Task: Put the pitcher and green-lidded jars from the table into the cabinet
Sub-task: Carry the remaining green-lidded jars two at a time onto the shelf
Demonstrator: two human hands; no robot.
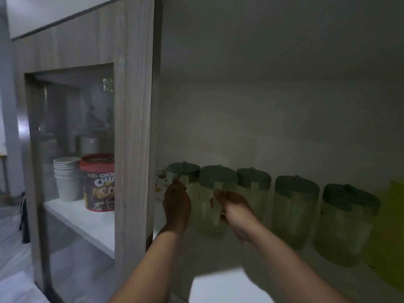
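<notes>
Dimly, translucent green-lidded jars (293,206) upright.

5 jars (294,206) in row on cabinet shelf (229,283); tub (98,182) left compartment.

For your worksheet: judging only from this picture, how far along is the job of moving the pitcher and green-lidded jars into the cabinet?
Done: three green-lidded jars stand along the cabinet shelf. In hand: the left hand holds the leftmost jar, and the right hand holds the second jar. Left: release both. The pitcher and table are not clearly visible, so I cannot tell.
</notes>
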